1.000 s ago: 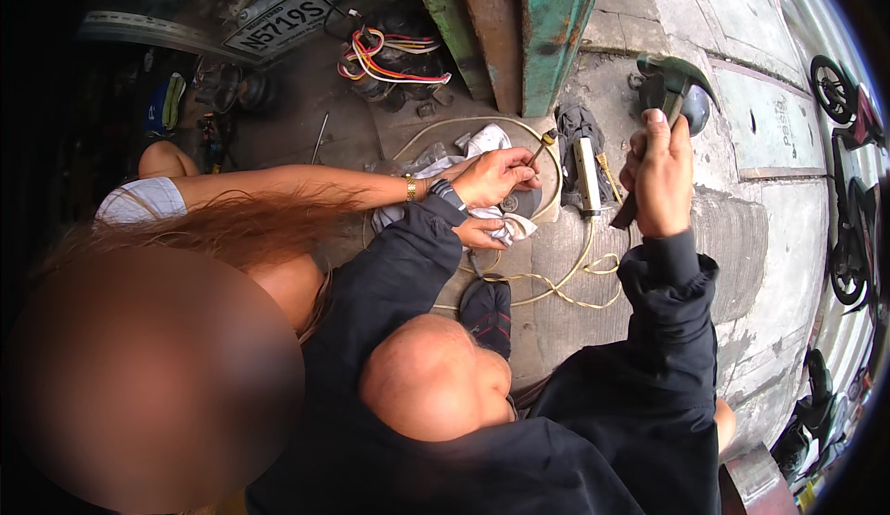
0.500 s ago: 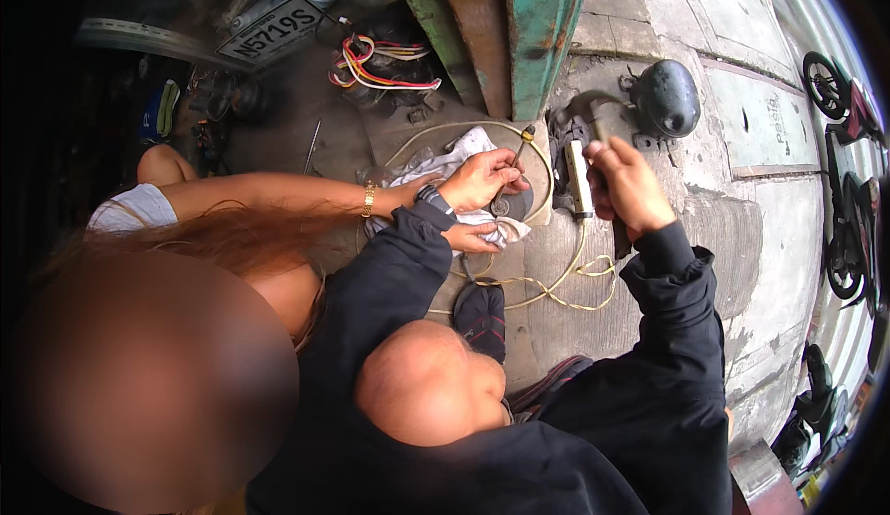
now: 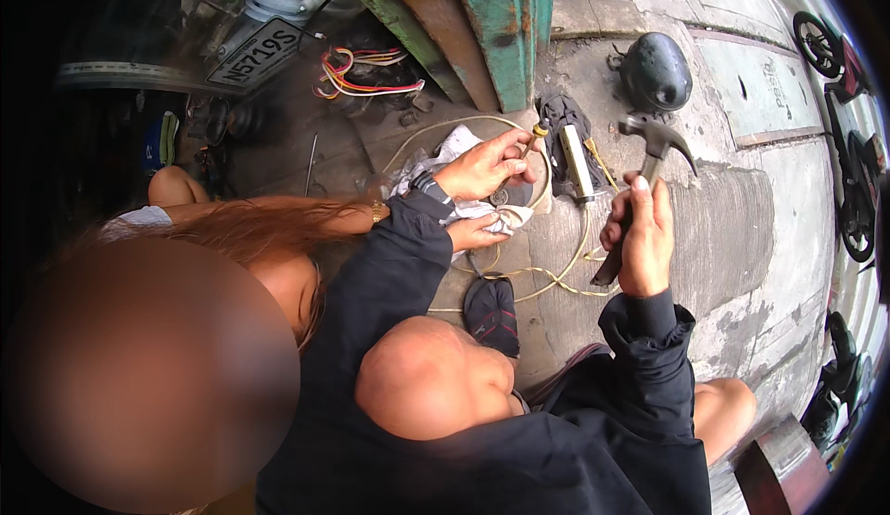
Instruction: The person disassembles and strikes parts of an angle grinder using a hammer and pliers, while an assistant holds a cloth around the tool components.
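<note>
Presently, on the left side, your left hand (image 3: 484,168) holds a yellow-handled tool (image 3: 539,132) tilted, near the dark round part (image 3: 516,195) on the white cloth (image 3: 509,222). Then comes a white power strip (image 3: 577,165); farther right, your right hand (image 3: 646,246) is closed around the hammer (image 3: 657,139).

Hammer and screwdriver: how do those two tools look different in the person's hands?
The hammer is in the right hand; the screwdriver is in the left hand.
The hammer is broad-headed and clawed; the screwdriver is slim and yellow-ended.
The hammer looks larger; the screwdriver looks smaller, though partly hidden.
Both are held in bare hands.
</note>
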